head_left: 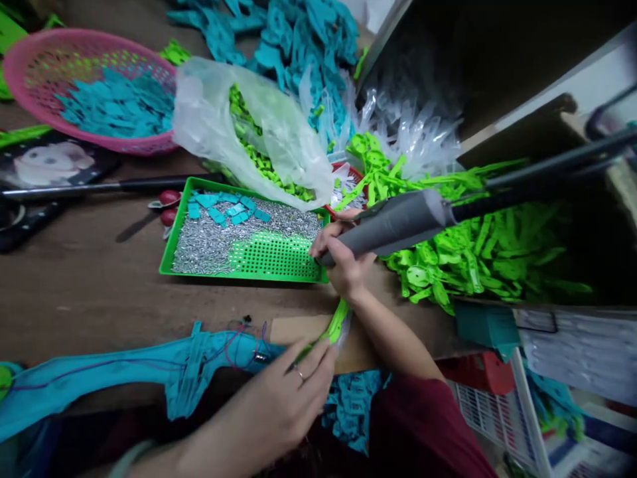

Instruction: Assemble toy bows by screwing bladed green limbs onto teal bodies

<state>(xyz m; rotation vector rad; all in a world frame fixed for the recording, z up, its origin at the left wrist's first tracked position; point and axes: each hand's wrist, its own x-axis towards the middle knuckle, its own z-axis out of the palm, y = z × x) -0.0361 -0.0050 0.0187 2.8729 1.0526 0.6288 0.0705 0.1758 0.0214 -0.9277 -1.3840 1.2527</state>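
My left hand [283, 392], with a ring on one finger, is closed on a bright green plastic piece [338, 322] near the table's front edge. The piece slants up toward my right wrist, and some clear material shows beside it. My right hand [346, 262] is wrapped round a grey cylindrical tool [393, 222], its lower end over the right end of a green tray [166, 249]. Small metal parts [204, 245] and a few flat blue pieces [236, 209] lie in the tray. What my right fingertips touch is hidden.
Behind the tray are a plastic bag [293, 149] of small green parts and a pink basket [30, 86] of blue pieces. Green pieces [462, 259] are heaped at the right, blue ones [308, 40] at the back. A blue strip [124, 362] with cords lies at the front left.
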